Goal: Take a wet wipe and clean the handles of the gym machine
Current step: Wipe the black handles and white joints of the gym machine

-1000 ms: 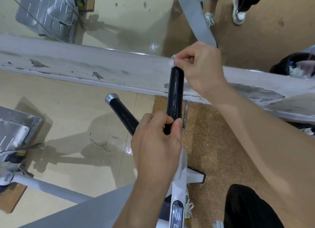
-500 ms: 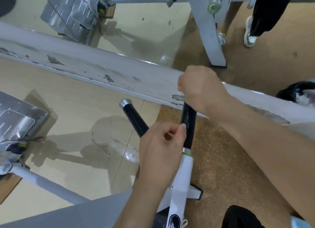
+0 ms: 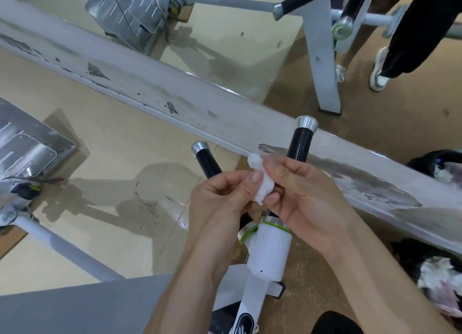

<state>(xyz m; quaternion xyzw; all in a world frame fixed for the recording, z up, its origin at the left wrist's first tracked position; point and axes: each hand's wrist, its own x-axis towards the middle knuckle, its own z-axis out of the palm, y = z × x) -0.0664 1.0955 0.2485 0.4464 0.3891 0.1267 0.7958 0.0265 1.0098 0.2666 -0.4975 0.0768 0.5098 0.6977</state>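
The wet wipe (image 3: pixel 260 181), bunched into a white wad, is pinched between the fingertips of the left hand (image 3: pixel 220 196) and the right hand (image 3: pixel 307 196), clear of both black handles. The right handle (image 3: pixel 301 143) rises just beyond the right hand, its long axis pointing away; the left handle (image 3: pixel 206 160) slants up-left past the left hand. A logo on the white frame (image 3: pixel 270 251) cannot be read.

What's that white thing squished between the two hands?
In the head view, a scrunched white wet wipe sits between the left hand and right hand, pinched by both, in front of the two black handles.
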